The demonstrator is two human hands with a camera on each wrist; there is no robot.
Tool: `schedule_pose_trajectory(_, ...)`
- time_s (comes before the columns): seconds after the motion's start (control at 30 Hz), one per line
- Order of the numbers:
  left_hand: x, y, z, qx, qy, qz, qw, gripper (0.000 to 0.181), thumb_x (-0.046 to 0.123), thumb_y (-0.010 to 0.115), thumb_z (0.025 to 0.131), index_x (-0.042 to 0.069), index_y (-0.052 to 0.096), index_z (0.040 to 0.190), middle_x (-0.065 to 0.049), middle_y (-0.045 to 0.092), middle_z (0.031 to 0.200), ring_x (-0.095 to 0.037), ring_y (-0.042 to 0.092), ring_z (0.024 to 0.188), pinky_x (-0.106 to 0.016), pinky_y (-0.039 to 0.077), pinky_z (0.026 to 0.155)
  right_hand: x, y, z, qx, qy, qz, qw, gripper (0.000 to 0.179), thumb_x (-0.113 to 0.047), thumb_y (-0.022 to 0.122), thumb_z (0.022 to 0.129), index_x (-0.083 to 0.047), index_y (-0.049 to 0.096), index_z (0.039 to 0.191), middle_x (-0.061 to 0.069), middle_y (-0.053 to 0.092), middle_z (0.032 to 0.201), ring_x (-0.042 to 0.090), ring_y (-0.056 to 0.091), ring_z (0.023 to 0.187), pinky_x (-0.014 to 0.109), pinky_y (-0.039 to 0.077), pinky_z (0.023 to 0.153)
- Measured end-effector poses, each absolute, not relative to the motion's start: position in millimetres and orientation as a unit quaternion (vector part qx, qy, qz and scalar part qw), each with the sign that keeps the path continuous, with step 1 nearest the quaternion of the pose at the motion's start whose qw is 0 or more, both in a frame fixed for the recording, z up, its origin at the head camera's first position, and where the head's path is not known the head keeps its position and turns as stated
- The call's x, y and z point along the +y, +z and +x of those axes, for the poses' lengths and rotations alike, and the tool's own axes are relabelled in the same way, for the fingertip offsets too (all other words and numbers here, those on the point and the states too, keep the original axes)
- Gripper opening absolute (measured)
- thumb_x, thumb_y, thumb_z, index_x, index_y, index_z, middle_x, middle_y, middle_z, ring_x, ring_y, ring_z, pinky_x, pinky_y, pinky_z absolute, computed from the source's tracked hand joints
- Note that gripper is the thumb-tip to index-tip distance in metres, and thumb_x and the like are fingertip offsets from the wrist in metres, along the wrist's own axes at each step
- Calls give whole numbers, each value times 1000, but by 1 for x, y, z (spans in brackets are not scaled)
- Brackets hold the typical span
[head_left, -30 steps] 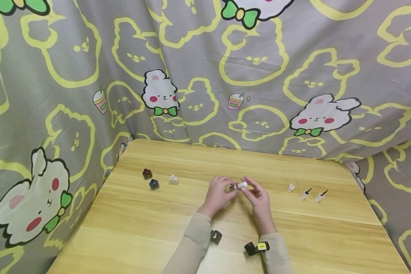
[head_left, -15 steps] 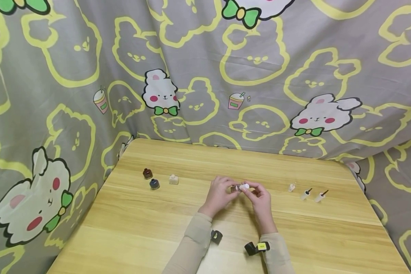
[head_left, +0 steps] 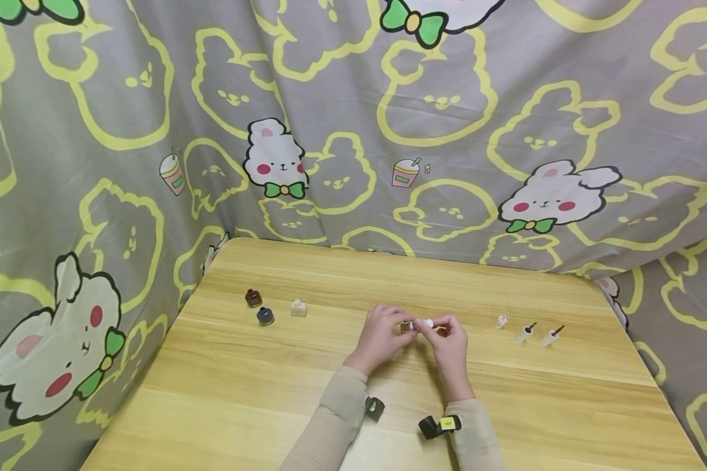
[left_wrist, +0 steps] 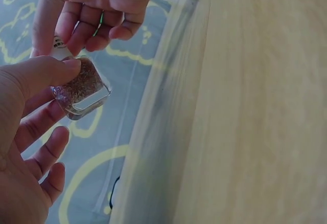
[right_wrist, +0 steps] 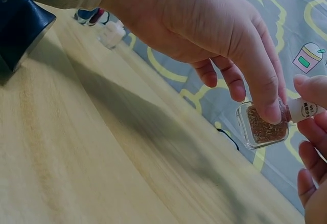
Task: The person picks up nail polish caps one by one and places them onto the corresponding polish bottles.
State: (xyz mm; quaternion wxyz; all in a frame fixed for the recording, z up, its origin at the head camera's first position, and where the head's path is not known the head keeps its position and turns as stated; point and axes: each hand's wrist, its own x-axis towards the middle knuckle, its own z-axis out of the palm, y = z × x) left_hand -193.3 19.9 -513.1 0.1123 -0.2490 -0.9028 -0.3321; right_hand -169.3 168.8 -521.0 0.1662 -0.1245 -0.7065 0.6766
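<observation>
Between my hands is a small clear nail polish bottle [left_wrist: 84,88] with brown glitter inside and a white cap [right_wrist: 305,110]. My left hand [head_left: 380,333] pinches the glass body between thumb and fingers. My right hand [head_left: 449,347] pinches the white cap, its other fingers curled loosely below in the right wrist view. The cap sits at the bottle's neck, and a short stretch of brown neck shows beside it. The bottle lies on its side in the air above the wooden table [head_left: 271,392].
Three open nail polish bottles stand at the left: dark red [head_left: 253,299], dark blue [head_left: 265,316] and pale [head_left: 298,309]. At the right are three white caps standing with their brushes up, a pale one [head_left: 502,322], a dark one [head_left: 526,334] and a brownish one [head_left: 551,337]. A patterned curtain [head_left: 342,98] surrounds the table.
The bottle has shifted slightly right and become more level. My right hand's index finger, raised and extended earlier, is now bent in nearer the cap. The things on the table stay put.
</observation>
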Motion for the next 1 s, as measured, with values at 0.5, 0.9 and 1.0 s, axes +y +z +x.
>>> schedule_pose_trajectory(0.5,16,-511,-196,-897,-358,-230,117,27,33,76,83,19,73,106,4,72,109,-17,59,105,-38,43,95,175,-523,-172,-695,710,-33,106,51,1,75,80,-1,57,128,-16,69,106,4,55,100,18,40,73)
schedule_pose_trajectory(0.9,15,-510,-195,-895,-371,-222,112,28,28,78,81,18,74,106,1,72,109,-18,59,104,-38,43,95,181,-525,-172,-658,750,-10,67,47,1,68,86,6,53,130,-21,71,107,0,58,113,17,42,82)
schedule_pose_trajectory(1.0,15,-510,-195,-894,-372,-223,113,28,29,78,81,18,74,106,1,72,109,-18,59,105,-38,43,95,181,-526,-172,-647,759,-11,65,43,2,67,86,9,54,127,-18,73,104,1,64,107,17,47,88)
